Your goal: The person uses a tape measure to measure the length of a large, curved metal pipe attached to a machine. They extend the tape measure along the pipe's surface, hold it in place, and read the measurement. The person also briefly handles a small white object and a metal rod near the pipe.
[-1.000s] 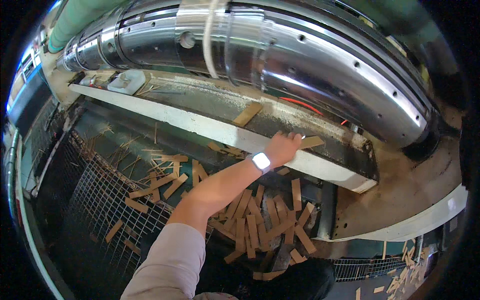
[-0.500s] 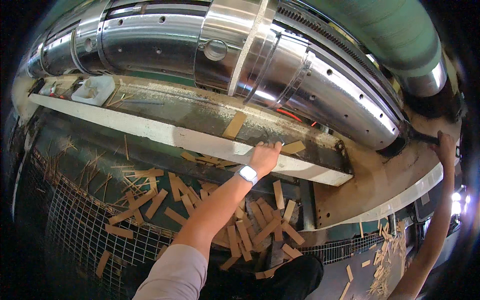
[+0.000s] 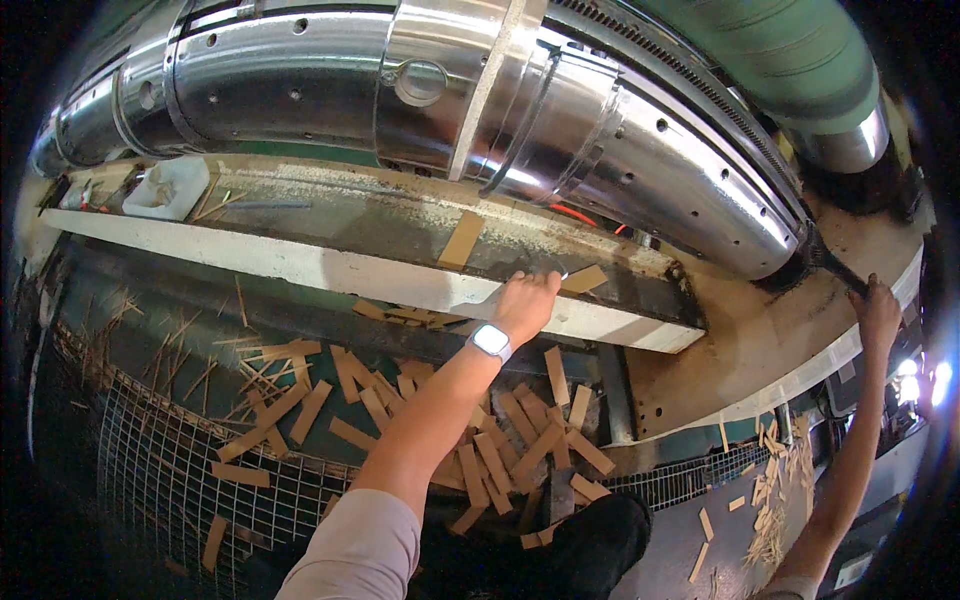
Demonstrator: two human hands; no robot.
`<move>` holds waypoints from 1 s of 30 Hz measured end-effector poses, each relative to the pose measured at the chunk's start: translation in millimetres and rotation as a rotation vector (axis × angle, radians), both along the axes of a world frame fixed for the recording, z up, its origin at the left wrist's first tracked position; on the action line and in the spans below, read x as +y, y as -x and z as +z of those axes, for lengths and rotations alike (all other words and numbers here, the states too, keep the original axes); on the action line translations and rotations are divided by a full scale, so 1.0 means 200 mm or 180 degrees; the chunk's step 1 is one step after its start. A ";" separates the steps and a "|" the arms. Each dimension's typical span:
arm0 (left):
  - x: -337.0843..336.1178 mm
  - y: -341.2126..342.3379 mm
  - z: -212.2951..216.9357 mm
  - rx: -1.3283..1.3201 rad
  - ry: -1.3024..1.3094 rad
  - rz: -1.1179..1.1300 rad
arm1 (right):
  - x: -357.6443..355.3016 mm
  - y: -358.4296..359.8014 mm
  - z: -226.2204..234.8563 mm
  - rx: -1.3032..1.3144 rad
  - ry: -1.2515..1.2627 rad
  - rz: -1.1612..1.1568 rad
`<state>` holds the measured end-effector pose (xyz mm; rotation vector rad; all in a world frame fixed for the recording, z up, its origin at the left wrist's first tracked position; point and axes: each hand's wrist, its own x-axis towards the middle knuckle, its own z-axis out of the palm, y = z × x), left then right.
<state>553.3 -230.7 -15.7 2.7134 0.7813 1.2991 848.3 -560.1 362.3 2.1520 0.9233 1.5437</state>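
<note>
Left hand (image 3: 527,305) lies flat, fingers open, on the white ledge (image 3: 300,265), touching a cardboard strip (image 3: 584,279). Right hand (image 3: 878,312) grips the machine's edge. Best to pinch the strip flat, well clear of the roller (image 3: 560,130).

Above us runs a long polished steel roller (image 3: 300,75) with rows of small holes, and a green pipe (image 3: 800,60) curves behind it at the upper right. Below it we see a grimy pale ledge (image 3: 300,265) dusted with sawdust, a small white tray (image 3: 170,187) at its left end. Under the ledge lies a dark green metal floor (image 3: 120,300) and a wire grate (image 3: 150,470), both strewn with thin wooden strips (image 3: 500,440). Bright light glares at the far right edge.
</note>
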 end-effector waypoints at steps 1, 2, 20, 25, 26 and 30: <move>-0.01 0.00 0.01 -0.0020 0.0002 -0.0003 | -0.01 0.05 -0.05 -0.0094 -0.0097 0.0041; -0.02 -0.01 0.01 -0.0089 0.0038 0.0025 | 0.00 0.13 -0.10 -0.0198 -0.0193 -0.0018; -0.04 -0.05 0.00 -0.0340 0.0332 0.0149 | -0.19 -0.11 0.11 0.2951 0.0087 0.0110; -0.05 -0.04 0.02 -0.0329 0.0394 0.0049 | -0.19 -0.08 0.12 0.3597 -0.0206 0.0066; -0.04 -0.04 0.02 -0.0331 0.0397 0.0040 | -0.19 -0.07 0.11 0.3689 -0.0241 0.0062; -0.04 -0.05 0.01 -0.0275 0.0418 0.0063 | -0.23 -0.15 0.00 0.3895 -0.0713 0.0276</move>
